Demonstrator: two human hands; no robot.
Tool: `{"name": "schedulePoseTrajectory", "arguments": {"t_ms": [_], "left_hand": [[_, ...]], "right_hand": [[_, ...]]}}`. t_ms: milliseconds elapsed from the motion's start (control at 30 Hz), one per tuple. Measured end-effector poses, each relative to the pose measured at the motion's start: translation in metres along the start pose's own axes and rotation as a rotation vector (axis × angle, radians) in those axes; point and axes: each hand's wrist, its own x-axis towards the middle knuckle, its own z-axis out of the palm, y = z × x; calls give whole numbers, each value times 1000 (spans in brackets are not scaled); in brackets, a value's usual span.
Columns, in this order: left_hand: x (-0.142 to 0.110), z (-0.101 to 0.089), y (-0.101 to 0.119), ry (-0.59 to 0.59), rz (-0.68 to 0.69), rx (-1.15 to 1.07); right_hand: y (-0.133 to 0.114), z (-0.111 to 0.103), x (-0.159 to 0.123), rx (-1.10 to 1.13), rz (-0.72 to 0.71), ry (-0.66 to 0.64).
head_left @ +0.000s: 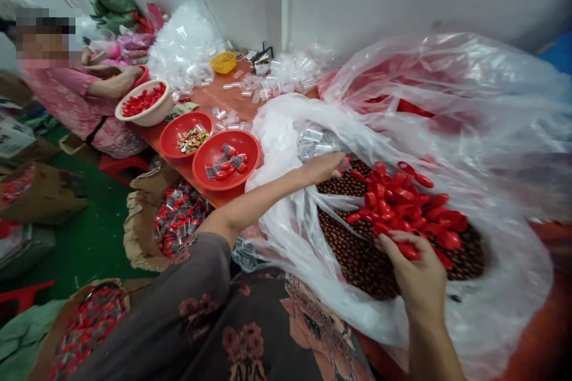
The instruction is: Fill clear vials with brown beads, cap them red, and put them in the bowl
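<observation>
Right hand (pixel 413 274) grasping red caps (pixel 402 208)
It clenches a few, while the rest heap on brown beads (pixel 357 256) inside the plastic bag (pixel 286 238). The left hand (pixel 319 168) lies at the bag's mouth (whether it pinches anything, I can't tell). A red bowl (pixel 226 158) sits just beside the bag.

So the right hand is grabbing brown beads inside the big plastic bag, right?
Not quite. The head view shows the right hand grabbing red plastic pieces, not brown beads. The beads lie beneath them, and yes, that is inside the big plastic bag.
</observation>
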Motion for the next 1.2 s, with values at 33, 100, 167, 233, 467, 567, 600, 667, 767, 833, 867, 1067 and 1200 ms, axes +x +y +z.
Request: {"name": "schedulePoseTrajectory", "arguments": {"t_ms": [33,100,167,233,467,567,600,667,767,833,867,1067,1200], "left_hand": [[-12,-1,7,2,2,-69],[-38,0,20,-61,44,-182],[-63,7,32,-159,119,-234],[-82,20,39,-228,152,-228],[-85,60,45,-240,-68,-263],[-66,73,55,-309,-64,-322],[-61,78,60,-337,-64,-338],[-54,85,73,-368,-74,-351],[-46,95,92,-360,-92,-349],[-41,100,103,-362,-73,-361],[-39,102,107,-364,-60,-368],[-35,117,115,-339,-65,-536],[-35,127,116,-400,-196,-909]], "right_hand": [[2,-7,-6,-7,26,-34],[12,-20,-17,-128,12,-122],[27,-31,-23,-289,-93,-213],[41,-36,-27,-408,-233,-255],[34,-32,-44,-548,-337,-207],[27,-33,-47,-440,-229,-75],[25,-34,-49,-396,-196,-26],[24,-38,-54,-290,-125,43],[24,-43,-59,-106,-14,103],[24,-45,-61,4,46,147],[25,-45,-62,53,71,174],[30,-45,-61,368,179,327],[34,-46,-59,511,174,350]]}}
